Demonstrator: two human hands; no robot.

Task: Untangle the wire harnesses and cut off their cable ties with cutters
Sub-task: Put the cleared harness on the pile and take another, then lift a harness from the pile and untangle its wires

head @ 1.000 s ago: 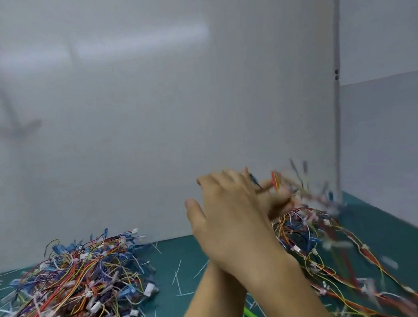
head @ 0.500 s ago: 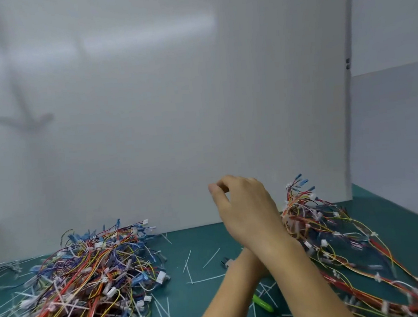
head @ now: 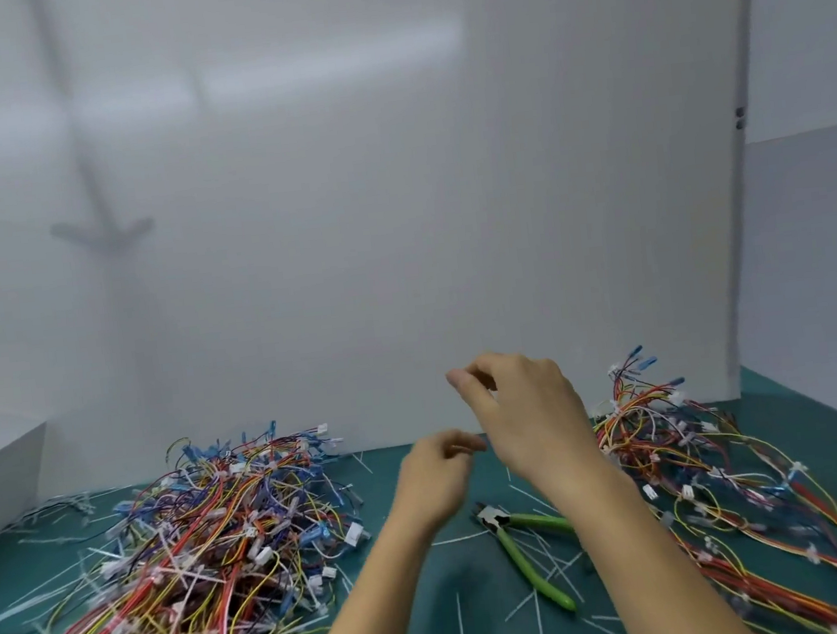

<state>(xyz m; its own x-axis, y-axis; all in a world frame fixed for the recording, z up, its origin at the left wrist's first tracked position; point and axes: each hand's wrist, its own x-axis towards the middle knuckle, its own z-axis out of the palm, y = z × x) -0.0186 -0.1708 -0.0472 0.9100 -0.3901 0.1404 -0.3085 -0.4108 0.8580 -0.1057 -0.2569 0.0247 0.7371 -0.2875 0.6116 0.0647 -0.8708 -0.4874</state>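
Dropped the harness: my hands have pulled apart and come off the right pile (head: 678, 449), uncovering the cutters (head: 528, 548) on the mat (head: 436, 599), 6 o'clock of my right hand (head: 524, 409). Left hand (head: 438, 474) sits at 7 o'clock of the right one. Both are loosely curled, with nothing visible in either. Left pile (head: 198, 546) at 9 o'clock is big, with ties on many wires. Cut ties (head: 538, 619) litter the mat, so some cutting looks done. I judge plenty is left in both piles. Cutters lie untouched.
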